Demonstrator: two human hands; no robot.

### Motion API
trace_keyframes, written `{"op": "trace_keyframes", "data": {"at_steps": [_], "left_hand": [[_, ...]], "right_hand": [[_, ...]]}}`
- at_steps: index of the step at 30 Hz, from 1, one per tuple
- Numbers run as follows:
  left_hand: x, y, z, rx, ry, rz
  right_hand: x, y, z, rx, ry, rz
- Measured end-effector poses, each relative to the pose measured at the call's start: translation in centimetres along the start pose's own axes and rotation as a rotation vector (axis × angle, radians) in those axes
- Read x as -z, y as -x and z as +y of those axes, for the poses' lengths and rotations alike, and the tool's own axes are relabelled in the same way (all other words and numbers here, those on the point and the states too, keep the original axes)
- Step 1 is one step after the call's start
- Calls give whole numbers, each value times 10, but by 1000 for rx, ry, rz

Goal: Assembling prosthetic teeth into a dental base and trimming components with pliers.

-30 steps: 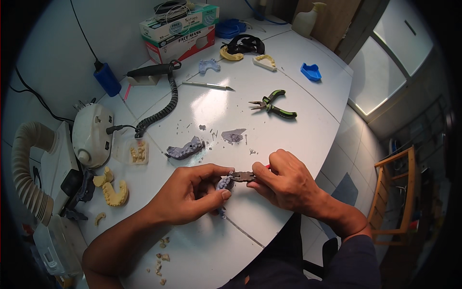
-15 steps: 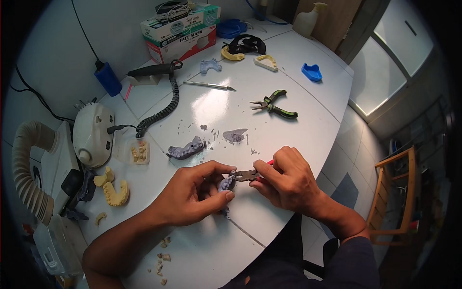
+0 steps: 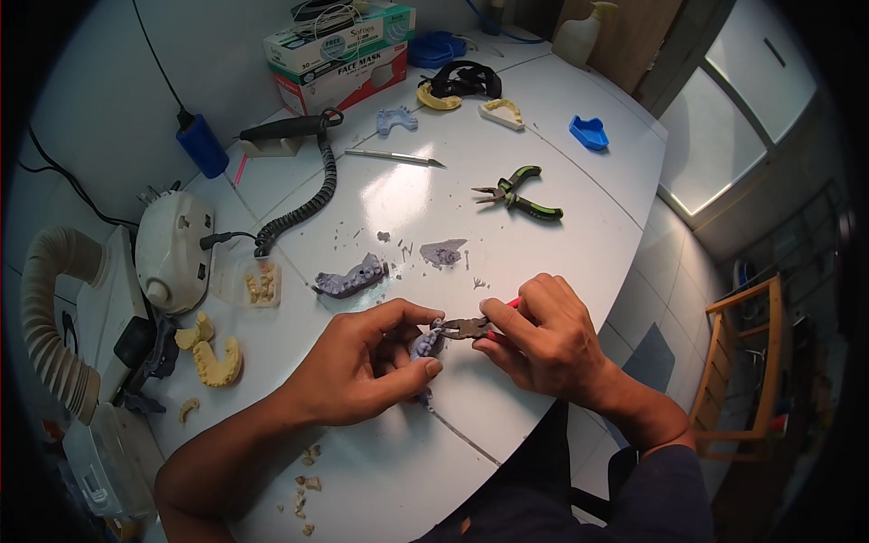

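Between the thumb and fingers of my left hand (image 3: 362, 366) is a grey-blue dental model (image 3: 424, 347) with a row of teeth, partly hidden by the fingers. My right hand (image 3: 552, 339) is closed round red-handled pliers (image 3: 466, 328). Their dark metal jaws point left and meet the upper end of the model, by my left index fingertip. Whether the jaws grip it or only touch it, I cannot tell. Beyond my hands lie a second grey dental model (image 3: 351, 277) and a flat grey scrap piece (image 3: 443, 252) among small crumbs.
Green-and-black pliers (image 3: 516, 195) lie open at the right, a craft knife (image 3: 396, 158) farther back. At left stand a white control box (image 3: 176, 253) with a coiled cord, a ribbed hose (image 3: 56, 290), yellow dental models (image 3: 217, 364) and a small tub of teeth (image 3: 261, 282).
The pliers and my right hand have shifted very slightly to the right. My left hand stays where it was, still holding the dental model.
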State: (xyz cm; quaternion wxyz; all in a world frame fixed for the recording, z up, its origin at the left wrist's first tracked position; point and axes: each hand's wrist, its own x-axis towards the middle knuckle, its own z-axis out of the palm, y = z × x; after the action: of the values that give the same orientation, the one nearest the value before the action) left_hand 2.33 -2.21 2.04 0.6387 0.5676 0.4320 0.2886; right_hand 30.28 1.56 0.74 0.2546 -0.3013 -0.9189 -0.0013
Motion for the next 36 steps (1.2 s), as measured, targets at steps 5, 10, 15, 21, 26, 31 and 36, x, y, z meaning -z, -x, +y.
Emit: {"op": "trace_keyframes", "data": {"at_steps": [5,10,15,21,26,31,36], "left_hand": [[0,1,-1,-7,-1,-1],[0,1,1,1,-3,-6],[0,0,-1,-11,-5,-6],[1,0,-2,-5,-10,-17],[1,0,-2,-6,-26,-15],[1,1,1,9,-45,-14],[1,0,-1,2,-47,-11]], "right_hand": [[-1,0,0,14,4,7],[-1,-1,0,24,6,21],[-1,-1,0,20,10,20],[-2,-2,1,33,-13,17],[-3,-2,3,34,-26,-50],[-3,-1,4,36,-30,-71],[-2,-2,4,45,-14,-83]]}}
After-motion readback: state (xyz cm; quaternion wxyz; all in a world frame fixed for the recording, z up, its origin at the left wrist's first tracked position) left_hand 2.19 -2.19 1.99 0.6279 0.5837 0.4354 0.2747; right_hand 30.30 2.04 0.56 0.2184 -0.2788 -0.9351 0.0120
